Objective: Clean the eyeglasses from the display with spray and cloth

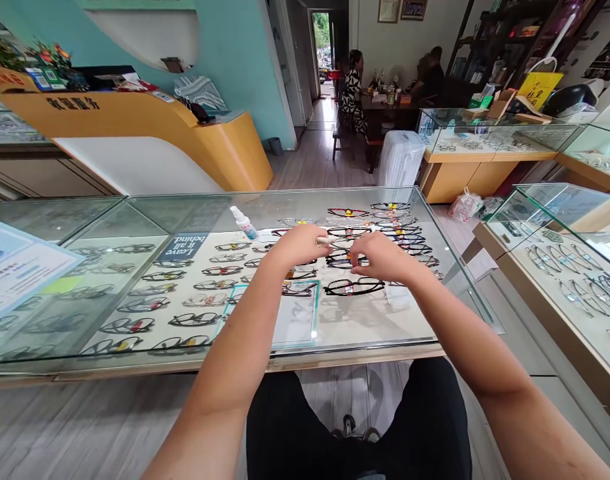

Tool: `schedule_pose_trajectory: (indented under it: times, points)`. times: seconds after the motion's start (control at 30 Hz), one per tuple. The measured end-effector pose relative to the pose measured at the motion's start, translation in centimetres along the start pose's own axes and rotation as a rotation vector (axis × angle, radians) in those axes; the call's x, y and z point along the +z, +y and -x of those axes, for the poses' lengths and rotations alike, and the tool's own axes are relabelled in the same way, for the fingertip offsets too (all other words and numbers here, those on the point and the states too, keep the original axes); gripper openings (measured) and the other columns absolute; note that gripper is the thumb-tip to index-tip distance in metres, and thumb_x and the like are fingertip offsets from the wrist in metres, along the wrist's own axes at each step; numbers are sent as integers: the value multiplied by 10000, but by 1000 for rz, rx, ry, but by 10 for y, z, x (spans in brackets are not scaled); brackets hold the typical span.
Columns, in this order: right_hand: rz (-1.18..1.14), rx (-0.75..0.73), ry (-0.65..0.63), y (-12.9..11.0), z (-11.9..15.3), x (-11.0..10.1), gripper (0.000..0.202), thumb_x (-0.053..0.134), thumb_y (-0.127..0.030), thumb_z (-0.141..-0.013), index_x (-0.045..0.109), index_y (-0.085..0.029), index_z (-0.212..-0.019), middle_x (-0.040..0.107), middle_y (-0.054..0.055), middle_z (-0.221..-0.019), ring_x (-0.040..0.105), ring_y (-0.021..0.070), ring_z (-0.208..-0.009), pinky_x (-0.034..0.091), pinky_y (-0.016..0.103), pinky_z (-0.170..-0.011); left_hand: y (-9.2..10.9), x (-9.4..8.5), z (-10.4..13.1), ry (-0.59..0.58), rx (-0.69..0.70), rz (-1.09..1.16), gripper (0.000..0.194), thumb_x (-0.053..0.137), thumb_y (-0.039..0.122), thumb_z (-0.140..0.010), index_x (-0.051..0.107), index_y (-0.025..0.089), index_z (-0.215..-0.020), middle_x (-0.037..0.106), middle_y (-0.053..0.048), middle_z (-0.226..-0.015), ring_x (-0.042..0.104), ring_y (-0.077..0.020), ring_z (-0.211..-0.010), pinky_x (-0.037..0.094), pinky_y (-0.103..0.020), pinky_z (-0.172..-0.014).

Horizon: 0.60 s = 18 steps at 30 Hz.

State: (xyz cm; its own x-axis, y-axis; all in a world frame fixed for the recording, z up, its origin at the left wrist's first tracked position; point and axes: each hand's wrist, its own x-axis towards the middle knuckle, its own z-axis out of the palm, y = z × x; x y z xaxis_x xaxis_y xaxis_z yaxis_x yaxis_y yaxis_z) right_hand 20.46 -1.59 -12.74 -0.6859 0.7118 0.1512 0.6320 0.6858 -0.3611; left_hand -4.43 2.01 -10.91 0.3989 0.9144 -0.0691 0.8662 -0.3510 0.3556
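Note:
Both hands are held over a glass display counter with rows of eyeglasses in it. My left hand is closed, fingers curled to the right, with a small pale thing at the fingertips that I cannot make out. My right hand faces it, fingers and thumb bent inward in a pinch; what lies between them is too small to tell. Just below the hands is a black-framed pair of glasses. To the left of my left hand, a white spray bottle stands on the counter.
A teal-edged sheet lies below my left forearm. A printed sign occupies the counter's left end. Another glass case stands at right, a wrapped suitcase beyond the counter. Two people sit at a table at the back.

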Motion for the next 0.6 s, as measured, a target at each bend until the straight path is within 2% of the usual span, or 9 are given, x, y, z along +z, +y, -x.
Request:
schedule_pose_trajectory:
  times: [0.07,0.23,0.43,0.6]
  points:
    - [36,4,-18,-2,-1,4,109,847,-207,-906,744,-205,-869,808,63,-997,680,284,-1076,367,383,-930,2,0,3,-39,-22,-32,222,695,461,-799,713,241,-828,770,-58,-905,678,-266,-829,373,-334,-660]
    - [97,2,-44,-2,-3,11,100,854,-237,-910,771,-201,-868,816,67,-985,679,292,-1056,359,396,-911,7,-1,6,-104,-99,-120,236,741,467,-780,669,242,-768,772,-68,-946,674,-264,-819,366,-334,-646]
    - [146,12,-95,-4,-7,14,53,814,-219,-944,827,-196,-899,854,87,-1020,675,299,-1065,350,403,-891,5,6,0,-115,-102,-176,245,751,471,-796,707,230,-803,780,-96,-1039,701,-278,-873,383,-343,-669]
    - [169,29,-103,-7,-6,12,150,773,-261,-979,836,-198,-857,868,80,-988,650,292,-1040,330,416,-905,4,8,-1,-134,-111,-188,216,765,438,-813,735,226,-844,788,-102,-1030,719,-277,-868,403,-336,-683]
